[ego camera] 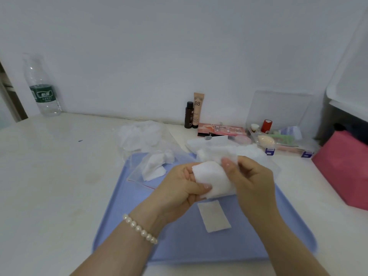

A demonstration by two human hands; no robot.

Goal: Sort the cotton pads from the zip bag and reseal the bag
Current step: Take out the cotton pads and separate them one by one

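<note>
Holding a stack of cotton pads (214,181) above our blue tray (179,246), we pinch it with left hand (179,188) and right hand (253,182); the zip bag (151,168) lies just behind.

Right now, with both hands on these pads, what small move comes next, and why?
Probably peel off the top pad with the right hand and lay it beside the single pad on the tray. Both hands pinch the stack; the left hand can hold the rest.
</note>
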